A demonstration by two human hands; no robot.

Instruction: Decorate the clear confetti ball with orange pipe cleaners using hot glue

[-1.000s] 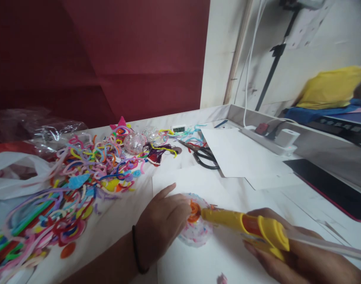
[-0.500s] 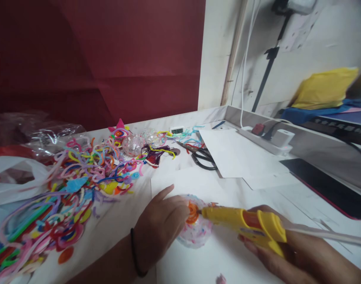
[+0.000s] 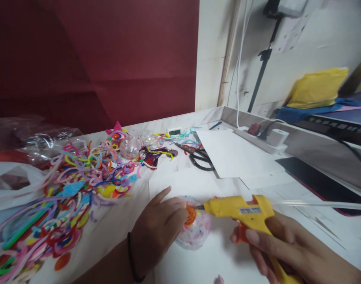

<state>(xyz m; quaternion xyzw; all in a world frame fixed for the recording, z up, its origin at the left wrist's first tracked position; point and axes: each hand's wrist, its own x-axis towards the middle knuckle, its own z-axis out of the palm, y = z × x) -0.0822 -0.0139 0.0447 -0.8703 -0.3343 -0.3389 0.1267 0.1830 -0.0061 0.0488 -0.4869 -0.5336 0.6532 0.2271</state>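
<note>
A clear ball (image 3: 195, 236) speckled with pink and blue bits rests on a white sheet of paper (image 3: 171, 270). An orange coiled disc (image 3: 191, 215) sits against its upper side. My left hand (image 3: 159, 227), with a black band at the wrist, covers the ball's left side, fingertips closed at the disc's edge; its thumb and the grip beneath are partly hidden. Wrapped round the handle of a yellow glue gun (image 3: 236, 207) is my right hand (image 3: 281, 240), fingers at the orange trigger. The gun's metal nozzle points left and reaches the disc; a translucent glue stick extends from its rear.
Colourful pipe cleaners (image 3: 71, 189) are heaped on the left beside a white plastic bag (image 3: 17, 177). Black-handled scissors (image 3: 201, 157), more paper (image 3: 224, 154), a power strip (image 3: 260, 142) and a dark phone (image 3: 319, 183) lie behind and to the right.
The glue gun has rolled and its handle now shows from the side, with the trigger visible. My left hand stays at the ball. The view has shifted slightly.
</note>
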